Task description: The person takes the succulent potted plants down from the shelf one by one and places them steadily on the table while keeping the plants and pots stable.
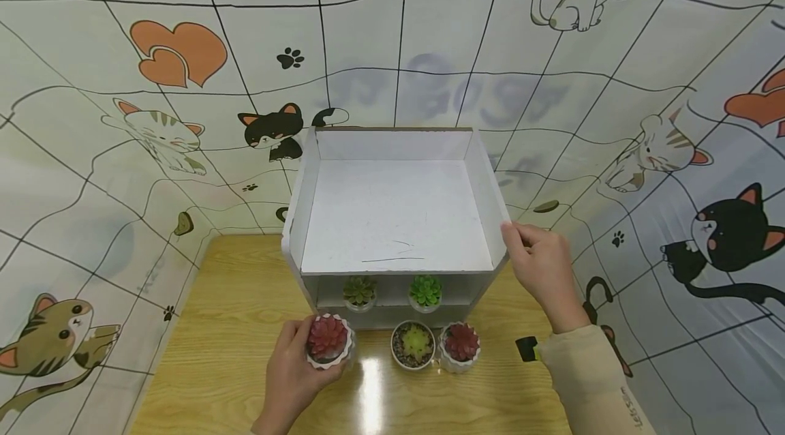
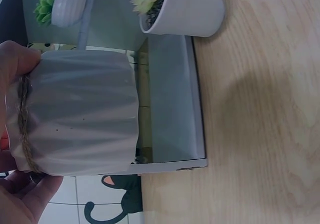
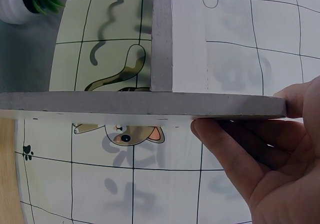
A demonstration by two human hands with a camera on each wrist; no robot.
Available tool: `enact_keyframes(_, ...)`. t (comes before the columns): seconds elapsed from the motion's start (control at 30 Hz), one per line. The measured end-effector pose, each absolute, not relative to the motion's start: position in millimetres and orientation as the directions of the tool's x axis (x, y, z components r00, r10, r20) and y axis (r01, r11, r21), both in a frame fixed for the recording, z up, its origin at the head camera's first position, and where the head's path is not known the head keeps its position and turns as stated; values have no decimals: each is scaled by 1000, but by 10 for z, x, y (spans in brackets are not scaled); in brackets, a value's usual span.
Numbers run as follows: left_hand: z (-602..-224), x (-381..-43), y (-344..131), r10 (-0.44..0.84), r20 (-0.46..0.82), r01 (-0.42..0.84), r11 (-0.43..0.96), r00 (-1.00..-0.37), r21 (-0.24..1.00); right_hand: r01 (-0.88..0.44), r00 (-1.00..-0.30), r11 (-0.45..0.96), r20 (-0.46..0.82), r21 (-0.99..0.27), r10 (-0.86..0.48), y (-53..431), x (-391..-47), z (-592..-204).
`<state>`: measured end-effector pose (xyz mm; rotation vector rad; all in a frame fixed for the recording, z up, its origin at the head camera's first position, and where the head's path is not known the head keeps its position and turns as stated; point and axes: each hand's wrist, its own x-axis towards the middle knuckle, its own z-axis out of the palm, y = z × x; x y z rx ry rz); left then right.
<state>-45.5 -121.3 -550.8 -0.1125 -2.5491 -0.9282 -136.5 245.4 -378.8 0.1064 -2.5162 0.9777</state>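
A potted red succulent (image 1: 327, 337) is in my left hand (image 1: 293, 368), in front of the shelf's lower left. In the left wrist view its pale ribbed pot (image 2: 85, 114) has twine round the rim, with fingers and thumb at that rim. My right hand (image 1: 542, 268) pinches the edge of the right side panel (image 3: 225, 105) of a white shelf (image 1: 392, 210). Inside the lower compartment stand a dull green succulent (image 1: 359, 292) and a bright green one (image 1: 425, 292). On the table before it are a yellow-green succulent (image 1: 416, 345) and another red succulent (image 1: 460, 342).
The wooden table (image 1: 208, 353) meets a wall covering (image 1: 368, 33) printed with cats and grid lines at the back and sides. A small black object (image 1: 526, 348) lies near the right sleeve (image 1: 591, 373). The shelf's upper tray has raised sides.
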Motion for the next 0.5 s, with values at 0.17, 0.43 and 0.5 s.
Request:
enact_keyframes(0.17,-5589,-457,-1194,-73,433,223,774,-898,593,-221,-903,749,421,-625,86,2452,-1362,-3784)
enact_keyframes(0.43,-5721,-450,-1149,-90,443,222,767,-892,602,-205,-909,755,408,-623,89,2442,-1357,-3773)
enact_keyframes(0.5,-5747,-448,-1136,-91,442,222,764,-893,606,-194,-913,759,397,-622,93,2439,-1355,-3771)
